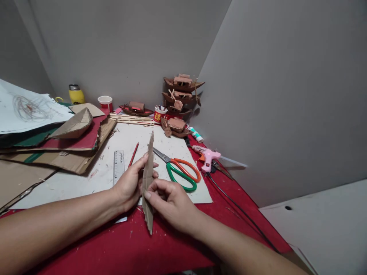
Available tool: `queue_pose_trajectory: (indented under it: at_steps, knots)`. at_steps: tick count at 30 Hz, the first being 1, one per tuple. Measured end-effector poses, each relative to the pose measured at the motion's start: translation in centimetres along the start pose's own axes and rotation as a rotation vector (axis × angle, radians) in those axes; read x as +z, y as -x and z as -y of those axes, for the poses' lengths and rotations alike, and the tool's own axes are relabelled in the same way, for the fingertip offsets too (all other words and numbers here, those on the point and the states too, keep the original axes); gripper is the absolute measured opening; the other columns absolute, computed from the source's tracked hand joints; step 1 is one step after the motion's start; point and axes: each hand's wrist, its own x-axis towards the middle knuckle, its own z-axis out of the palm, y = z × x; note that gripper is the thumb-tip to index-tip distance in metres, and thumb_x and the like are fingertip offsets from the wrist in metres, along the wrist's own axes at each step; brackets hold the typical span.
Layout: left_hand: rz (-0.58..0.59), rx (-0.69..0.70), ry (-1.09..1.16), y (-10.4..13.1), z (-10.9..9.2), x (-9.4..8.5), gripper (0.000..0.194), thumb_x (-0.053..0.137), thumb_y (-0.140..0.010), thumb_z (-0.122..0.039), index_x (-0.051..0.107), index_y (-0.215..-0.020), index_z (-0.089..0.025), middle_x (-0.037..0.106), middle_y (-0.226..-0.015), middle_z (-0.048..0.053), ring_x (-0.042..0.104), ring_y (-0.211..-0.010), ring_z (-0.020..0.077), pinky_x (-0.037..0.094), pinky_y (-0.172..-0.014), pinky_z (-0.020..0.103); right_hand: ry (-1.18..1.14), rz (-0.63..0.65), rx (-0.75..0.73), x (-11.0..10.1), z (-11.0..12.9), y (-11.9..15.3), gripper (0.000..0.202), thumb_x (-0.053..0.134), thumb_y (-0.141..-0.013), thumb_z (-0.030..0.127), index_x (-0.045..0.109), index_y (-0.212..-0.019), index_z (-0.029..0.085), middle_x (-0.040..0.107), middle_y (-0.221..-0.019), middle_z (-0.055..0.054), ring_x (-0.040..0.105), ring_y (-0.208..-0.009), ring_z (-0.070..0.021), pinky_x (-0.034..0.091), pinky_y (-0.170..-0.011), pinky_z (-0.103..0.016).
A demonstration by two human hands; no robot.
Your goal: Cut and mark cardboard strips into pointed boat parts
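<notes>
A narrow, pointed strip of brown cardboard (148, 175) stands nearly upright between both hands. My left hand (130, 185) holds it from the left, thumb on its near face and fingertips showing beyond its right edge. Lower down, my right hand (170, 202) pinches the strip between thumb and curled fingers. Scissors with orange and green handles (183, 173) lie just behind my right hand on a white board (137, 133). Left of the strip are a clear ruler (118, 164) and a red pencil (133, 154).
Cardboard sheets (77, 160) are piled at left, with a folded cardboard boat hull (75, 125) on top. Brown model boats (182, 84), paper cups (105, 103) and thin sticks (134, 120) stand or lie at the back. A pink glue gun (209, 156) with its cord is at right.
</notes>
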Motion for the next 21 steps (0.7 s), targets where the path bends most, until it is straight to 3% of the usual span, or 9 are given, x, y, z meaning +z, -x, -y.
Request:
queue_pose_trajectory:
  at_steps: [4, 11, 21]
  knots:
    - [-0.012, -0.023, -0.016, 0.11, 0.08, 0.26, 0.031, 0.056, -0.085, -0.044, 0.063, -0.088, -0.014, 0.061, -0.067, 0.003, 0.059, -0.055, 0.0146, 0.049, -0.056, 0.027, -0.076, 0.043, 0.074, -0.07, 0.25, 0.01, 0.018, 0.053, -0.083, 0.029, 0.050, -0.069, 0.017, 0.042, -0.057, 0.005, 0.037, -0.051, -0.0094, 0.029, -0.047, -0.022]
    - [-0.003, 0.000, -0.044, 0.20, 0.41, 0.21, 0.021, 0.060, -0.084, -0.036, 0.063, -0.084, -0.015, 0.060, -0.067, 0.001, 0.057, -0.056, 0.0132, 0.046, -0.055, 0.025, -0.013, 0.061, 0.052, 0.04, 0.52, 0.15, 0.017, 0.050, -0.082, 0.027, 0.048, -0.067, 0.018, 0.041, -0.056, 0.006, 0.035, -0.050, -0.0090, 0.027, -0.046, -0.022]
    - [0.143, 0.054, -0.073, 0.12, 0.69, -0.16, 0.020, 0.074, -0.071, -0.030, 0.062, -0.076, -0.015, 0.055, -0.064, -0.002, 0.053, -0.058, 0.0103, 0.042, -0.057, 0.021, 0.093, 0.007, -0.056, -0.14, 0.35, 0.21, 0.014, 0.046, -0.071, 0.016, 0.040, -0.058, 0.020, 0.036, -0.054, 0.005, 0.032, -0.053, -0.0088, 0.026, -0.048, -0.021]
